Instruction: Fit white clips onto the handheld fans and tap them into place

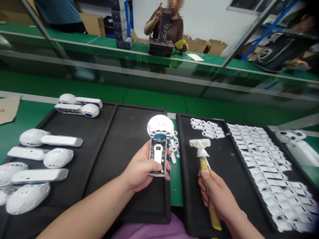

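Observation:
My left hand (139,169) is closed around the handle of a white handheld device (160,126) with a rounded head and a blue lens-like window. The handle's front shows a dark circuit board with a white strip (158,154) lying along it, and my thumb presses on that strip's lower end. On the right, my right hand (215,191) grips a hammer (203,162) by its yellow handle. White material wraps the hammer's head, which points away from me over the right black tray (219,176). A gap separates the hammer from the device.
The left black tray (99,121) bears several similar white devices (59,157). Many white strips (269,172) lie in rows at right, with a smaller group (208,127) nearer. Small white pieces (174,146) sit between the trays. Across a glass partition, a person (178,30) sits at a green bench.

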Motion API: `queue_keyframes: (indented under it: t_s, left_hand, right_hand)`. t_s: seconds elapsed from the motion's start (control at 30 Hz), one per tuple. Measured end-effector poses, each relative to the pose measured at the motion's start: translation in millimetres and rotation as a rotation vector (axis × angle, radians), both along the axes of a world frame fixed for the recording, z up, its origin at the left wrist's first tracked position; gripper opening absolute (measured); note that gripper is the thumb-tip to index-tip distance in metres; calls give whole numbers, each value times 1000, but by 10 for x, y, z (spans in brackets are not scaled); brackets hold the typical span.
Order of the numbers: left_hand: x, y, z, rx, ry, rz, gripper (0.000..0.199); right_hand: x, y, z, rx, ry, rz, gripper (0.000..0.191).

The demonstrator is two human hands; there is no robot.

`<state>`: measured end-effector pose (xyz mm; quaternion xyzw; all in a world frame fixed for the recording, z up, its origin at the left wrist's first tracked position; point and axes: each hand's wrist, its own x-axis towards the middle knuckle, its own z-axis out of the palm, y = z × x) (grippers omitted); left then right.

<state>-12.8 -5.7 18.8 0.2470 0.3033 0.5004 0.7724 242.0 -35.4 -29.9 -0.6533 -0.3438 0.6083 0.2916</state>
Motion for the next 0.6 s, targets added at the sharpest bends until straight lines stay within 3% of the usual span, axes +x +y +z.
queue_keyframes:
  t_s: [0.17, 0.37, 0.6]
  left_hand:
    - [22, 8, -36, 19, -2, -28, 45]
    - [14, 24, -26, -13, 13, 26, 34]
    - [-21, 39, -69, -57, -44, -8, 33]
  right_hand:
    - [53, 58, -129, -15, 37, -23, 44]
    - [52, 60, -126, -22, 42, -9, 45]
    - [65, 60, -150, -20, 31, 7, 44]
